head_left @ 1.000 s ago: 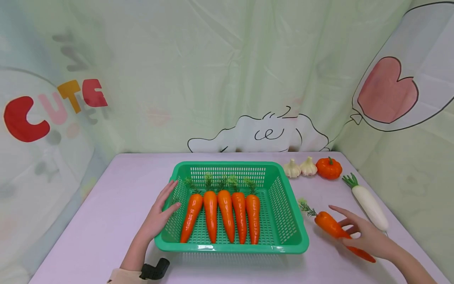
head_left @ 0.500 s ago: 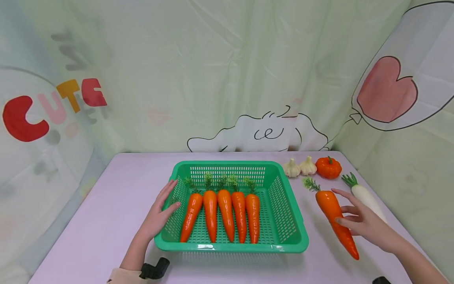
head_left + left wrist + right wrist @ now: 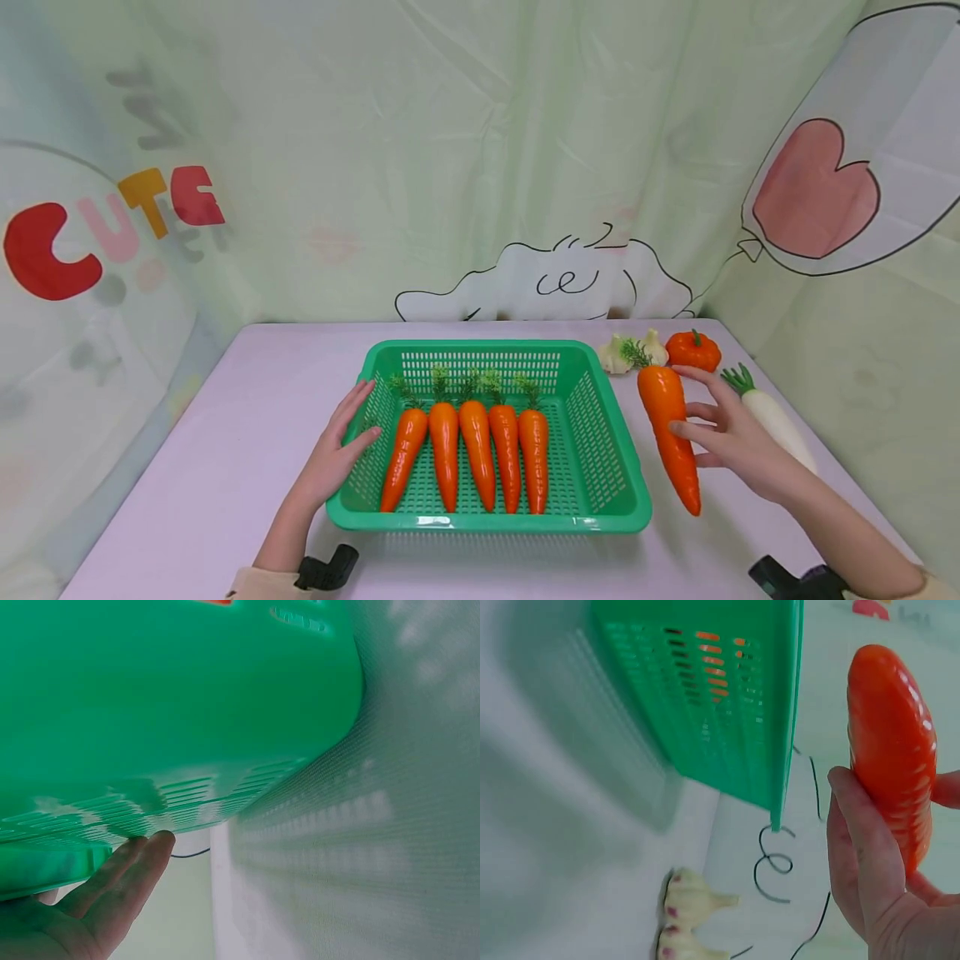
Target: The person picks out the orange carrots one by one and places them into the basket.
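My right hand (image 3: 731, 437) holds an orange carrot (image 3: 667, 433) with leafy green fronds, to the right of a green plastic basket (image 3: 495, 523). The carrot is off the table, its fronds end up and its tip down. In the right wrist view, the fingers and thumb grip the carrot (image 3: 889, 735) from both sides, next to the basket wall (image 3: 705, 697). Several carrots (image 3: 445, 458) lie side by side inside the basket, fronds toward the back. My left hand (image 3: 336, 454) rests at the basket's left side, its fingers straight against the outer wall.
Two garlic bulbs (image 3: 615, 357) sit behind the held carrot, partly covered by its fronds. An orange pumpkin (image 3: 693, 350) stands beside them at the back right. A white radish (image 3: 776, 425) lies near the table's right edge, partly behind my right hand.
My right hand has lifted the carrot from the table and carried it left and toward the back, turning it more upright. The left hand and basket stay in place.
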`<state>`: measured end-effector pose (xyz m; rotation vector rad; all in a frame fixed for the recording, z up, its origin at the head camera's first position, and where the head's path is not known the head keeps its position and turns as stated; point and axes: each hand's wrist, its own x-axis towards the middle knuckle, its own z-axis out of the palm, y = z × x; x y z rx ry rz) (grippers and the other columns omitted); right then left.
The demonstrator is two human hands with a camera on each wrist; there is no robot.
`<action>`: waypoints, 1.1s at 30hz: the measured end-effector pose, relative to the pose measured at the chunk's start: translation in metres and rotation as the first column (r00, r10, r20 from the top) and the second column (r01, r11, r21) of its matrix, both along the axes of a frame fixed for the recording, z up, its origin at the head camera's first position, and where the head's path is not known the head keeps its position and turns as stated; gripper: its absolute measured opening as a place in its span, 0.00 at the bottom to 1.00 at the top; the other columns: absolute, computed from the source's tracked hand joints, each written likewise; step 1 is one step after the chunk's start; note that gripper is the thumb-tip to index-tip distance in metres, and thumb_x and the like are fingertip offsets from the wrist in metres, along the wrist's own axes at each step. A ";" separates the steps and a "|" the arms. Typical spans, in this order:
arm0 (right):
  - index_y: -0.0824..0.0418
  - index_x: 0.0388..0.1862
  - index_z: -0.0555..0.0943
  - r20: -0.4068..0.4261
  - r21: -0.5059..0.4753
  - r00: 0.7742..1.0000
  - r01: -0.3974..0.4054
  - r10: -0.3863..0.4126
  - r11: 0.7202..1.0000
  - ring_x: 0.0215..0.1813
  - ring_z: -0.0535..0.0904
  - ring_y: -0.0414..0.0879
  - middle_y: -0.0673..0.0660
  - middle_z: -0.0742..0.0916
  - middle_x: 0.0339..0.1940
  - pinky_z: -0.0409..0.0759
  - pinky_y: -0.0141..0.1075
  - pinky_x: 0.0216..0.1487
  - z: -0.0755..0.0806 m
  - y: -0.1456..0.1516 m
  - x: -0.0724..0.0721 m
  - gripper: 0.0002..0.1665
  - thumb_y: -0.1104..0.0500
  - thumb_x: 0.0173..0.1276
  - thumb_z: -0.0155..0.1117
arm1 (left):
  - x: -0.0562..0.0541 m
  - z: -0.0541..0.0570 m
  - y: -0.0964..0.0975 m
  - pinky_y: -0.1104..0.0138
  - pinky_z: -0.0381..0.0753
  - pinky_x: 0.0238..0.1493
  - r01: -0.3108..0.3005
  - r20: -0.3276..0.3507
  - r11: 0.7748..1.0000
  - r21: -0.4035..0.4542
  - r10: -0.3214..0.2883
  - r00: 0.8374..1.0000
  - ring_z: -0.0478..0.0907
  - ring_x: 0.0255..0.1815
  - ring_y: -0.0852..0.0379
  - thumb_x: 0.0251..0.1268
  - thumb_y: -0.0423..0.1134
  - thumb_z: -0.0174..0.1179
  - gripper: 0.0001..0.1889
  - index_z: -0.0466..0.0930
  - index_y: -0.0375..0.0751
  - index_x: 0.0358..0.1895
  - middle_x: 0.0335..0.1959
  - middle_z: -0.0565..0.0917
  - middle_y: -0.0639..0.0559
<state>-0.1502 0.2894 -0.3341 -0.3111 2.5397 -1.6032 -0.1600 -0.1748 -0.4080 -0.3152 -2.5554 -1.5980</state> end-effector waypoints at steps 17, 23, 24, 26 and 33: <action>0.56 0.72 0.41 0.152 -0.027 0.977 -0.144 0.147 0.989 0.45 0.75 0.54 0.73 0.69 0.52 0.81 0.48 0.37 0.002 -0.064 -0.033 0.45 0.60 0.66 0.57 | -0.001 -0.001 0.000 0.33 0.46 0.57 -0.006 0.002 1.000 -0.005 0.006 1.000 0.41 0.71 0.41 0.65 0.37 0.53 0.31 0.54 0.50 0.71 0.73 0.48 0.48; 0.57 0.71 0.42 0.201 -0.032 0.959 -0.195 0.197 0.980 0.45 0.75 0.56 0.74 0.68 0.52 0.80 0.50 0.36 -0.005 -0.073 -0.043 0.45 0.61 0.65 0.59 | -0.001 -0.001 0.000 0.33 0.45 0.57 -0.003 0.004 1.000 -0.003 0.003 1.000 0.41 0.71 0.41 0.65 0.37 0.53 0.31 0.54 0.50 0.71 0.73 0.48 0.48; 0.57 0.71 0.43 0.213 -0.031 0.954 -0.209 0.211 0.977 0.44 0.76 0.55 0.73 0.68 0.52 0.80 0.50 0.36 -0.006 -0.074 -0.044 0.45 0.61 0.64 0.59 | -0.001 -0.001 0.001 0.33 0.45 0.57 -0.003 0.005 1.000 -0.003 0.003 1.000 0.41 0.71 0.41 0.65 0.37 0.53 0.31 0.54 0.50 0.71 0.73 0.48 0.48; 0.58 0.70 0.43 0.239 -0.031 0.942 -0.236 0.236 0.971 0.42 0.76 0.55 0.72 0.69 0.49 0.80 0.50 0.35 -0.008 -0.078 -0.046 0.44 0.62 0.64 0.59 | -0.001 -0.001 0.001 0.33 0.45 0.58 -0.003 0.006 1.000 0.000 0.003 1.000 0.41 0.71 0.42 0.65 0.37 0.53 0.31 0.54 0.50 0.71 0.73 0.48 0.48; 0.59 0.66 0.48 0.284 0.029 0.929 -0.256 0.238 0.966 0.38 0.76 0.53 0.68 0.71 0.42 0.81 0.49 0.32 -0.011 -0.093 -0.047 0.41 0.66 0.62 0.60 | 0.000 0.000 0.000 0.33 0.45 0.57 -0.005 0.004 1.000 -0.006 0.005 1.000 0.41 0.71 0.41 0.65 0.37 0.53 0.31 0.54 0.50 0.71 0.73 0.48 0.48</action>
